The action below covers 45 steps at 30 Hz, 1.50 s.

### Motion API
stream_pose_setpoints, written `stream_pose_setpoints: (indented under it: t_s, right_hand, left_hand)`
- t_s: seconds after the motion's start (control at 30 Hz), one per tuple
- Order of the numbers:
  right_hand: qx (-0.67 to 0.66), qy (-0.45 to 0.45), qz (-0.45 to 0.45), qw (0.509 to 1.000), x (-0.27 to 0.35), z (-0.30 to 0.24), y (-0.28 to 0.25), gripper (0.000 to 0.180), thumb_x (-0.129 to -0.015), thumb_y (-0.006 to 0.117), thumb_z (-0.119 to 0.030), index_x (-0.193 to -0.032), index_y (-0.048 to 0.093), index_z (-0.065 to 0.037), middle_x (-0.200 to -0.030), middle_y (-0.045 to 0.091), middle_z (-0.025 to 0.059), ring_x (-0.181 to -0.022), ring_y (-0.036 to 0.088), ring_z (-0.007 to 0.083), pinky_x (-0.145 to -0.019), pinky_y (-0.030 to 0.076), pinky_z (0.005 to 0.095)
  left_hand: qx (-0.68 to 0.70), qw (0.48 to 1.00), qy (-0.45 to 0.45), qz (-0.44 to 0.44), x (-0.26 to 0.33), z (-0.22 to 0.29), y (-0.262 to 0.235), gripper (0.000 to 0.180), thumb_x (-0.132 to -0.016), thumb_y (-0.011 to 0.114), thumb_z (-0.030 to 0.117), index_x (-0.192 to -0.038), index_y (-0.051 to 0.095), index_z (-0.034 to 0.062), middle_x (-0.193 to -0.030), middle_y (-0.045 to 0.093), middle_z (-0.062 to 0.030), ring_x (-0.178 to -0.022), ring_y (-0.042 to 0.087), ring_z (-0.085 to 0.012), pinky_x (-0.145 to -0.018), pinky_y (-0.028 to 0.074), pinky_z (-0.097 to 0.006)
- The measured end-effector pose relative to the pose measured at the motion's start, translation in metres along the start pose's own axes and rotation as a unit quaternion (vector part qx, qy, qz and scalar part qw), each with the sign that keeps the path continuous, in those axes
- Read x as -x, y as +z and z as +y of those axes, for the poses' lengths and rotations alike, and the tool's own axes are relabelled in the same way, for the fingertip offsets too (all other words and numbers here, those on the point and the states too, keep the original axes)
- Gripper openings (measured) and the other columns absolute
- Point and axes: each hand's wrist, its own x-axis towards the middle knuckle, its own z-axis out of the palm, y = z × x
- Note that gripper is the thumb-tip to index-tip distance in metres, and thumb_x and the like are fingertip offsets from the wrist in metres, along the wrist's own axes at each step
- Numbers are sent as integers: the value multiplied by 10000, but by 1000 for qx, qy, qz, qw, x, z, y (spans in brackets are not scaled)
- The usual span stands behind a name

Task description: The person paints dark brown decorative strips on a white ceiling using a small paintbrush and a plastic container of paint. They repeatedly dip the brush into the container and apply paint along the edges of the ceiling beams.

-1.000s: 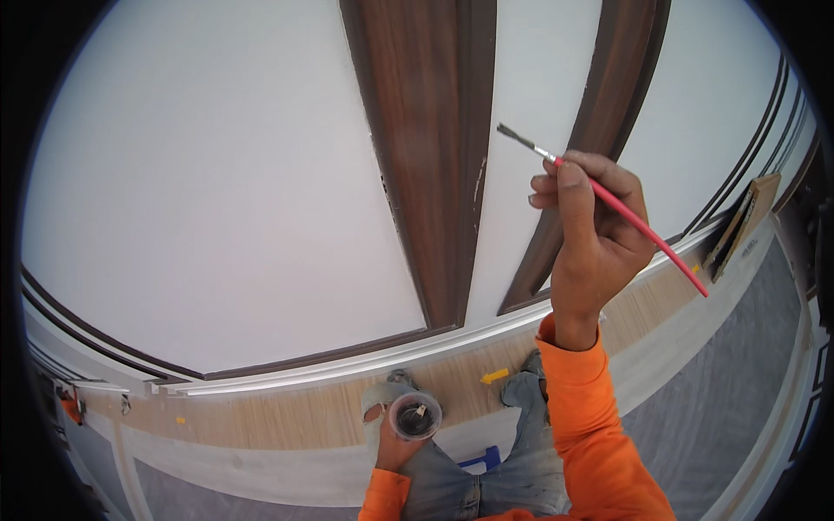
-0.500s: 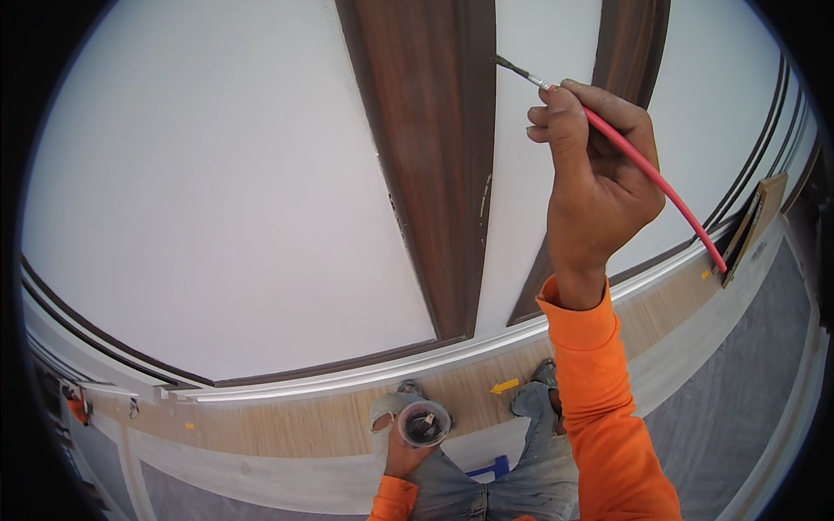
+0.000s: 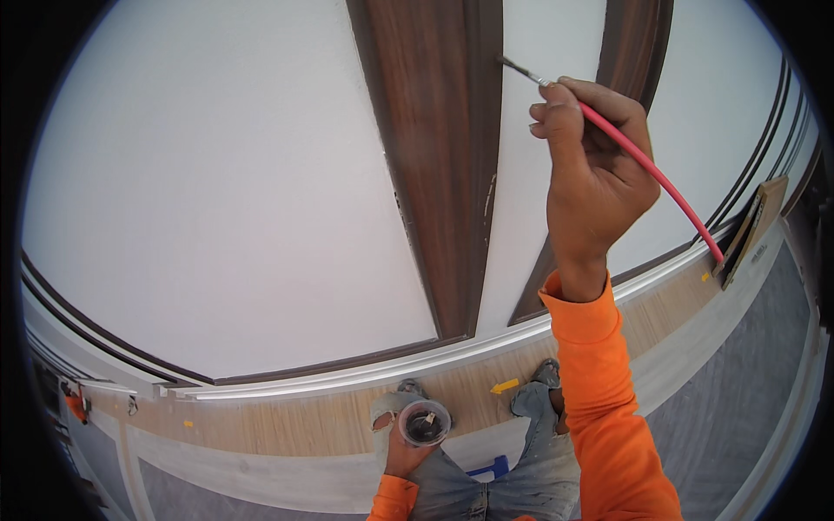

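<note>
My right hand (image 3: 599,165) is raised, pinching a thin paintbrush (image 3: 647,161) with a long red handle near its metal ferrule. The dark bristle tip meets the right edge of a dark brown wood-grain strip (image 3: 439,165) on the white wall. Pale chipped spots show along both edges of that strip. Low in the view, my left hand (image 3: 407,453) is wrapped round a clear plastic cup (image 3: 426,423) of dark paint. A small light-coloured stick stands in the cup.
A second brown strip (image 3: 634,43) runs to the right. White panels (image 3: 217,191) flank the strips, above a white ledge (image 3: 347,372). Below are a wood-look floor (image 3: 287,430) with a yellow arrow (image 3: 504,386), a blue tool (image 3: 491,469) by my legs, and boards (image 3: 756,226) leaning at the right.
The view has shifted slightly, so the strip appears a little further right. The brush tip remains at the strip's right edge, and both hands keep their holds.
</note>
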Motion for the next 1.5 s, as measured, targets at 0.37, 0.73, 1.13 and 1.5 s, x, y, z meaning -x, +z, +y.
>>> stream_pose_setpoints:
  t_s: [0.37, 0.73, 1.13, 1.5]
  right_hand:
    - [33, 4, -8, 999, 1, 0, -1, 93, -929, 803, 22, -998, 741, 5, -891, 765, 69, -761, 731, 122, -683, 597, 242]
    - [35, -14, 0, 999, -3, -2, -1, 88, -934, 799, 15, -1001, 745, -1, -884, 763, 68, -752, 730, 121, -684, 594, 244]
    - [26, 29, -8, 999, 15, -12, -18, 95, -937, 789, 26, -1014, 735, 13, -898, 768, 69, -756, 722, 111, -679, 579, 227]
    - [-84, 461, -141, 872, 142, -82, -95, 62, -1014, 721, 7, -1063, 709, 44, -962, 757, 122, -809, 695, 108, -716, 569, 234]
  left_hand:
    - [-19, 1000, 0, 0, 1, -3, -2, 803, -705, 986, 85, -1404, 596, 18, -1318, 700, -127, -1224, 690, -236, -1081, 549, -380]
    - [-8, 1000, 3, -2, 1, 0, -2, 808, -697, 987, 87, -1402, 597, 22, -1321, 688, -121, -1227, 684, -241, -1080, 547, -379]
    - [-36, 999, 12, 3, 1, -2, 0, 796, -704, 990, 116, -1392, 599, 24, -1326, 678, -132, -1221, 690, -271, -1060, 557, -385]
    - [-98, 993, 71, 17, 3, 3, 0, 743, -727, 967, 150, -1368, 613, 28, -1318, 673, -144, -1229, 679, -296, -1059, 550, -392]
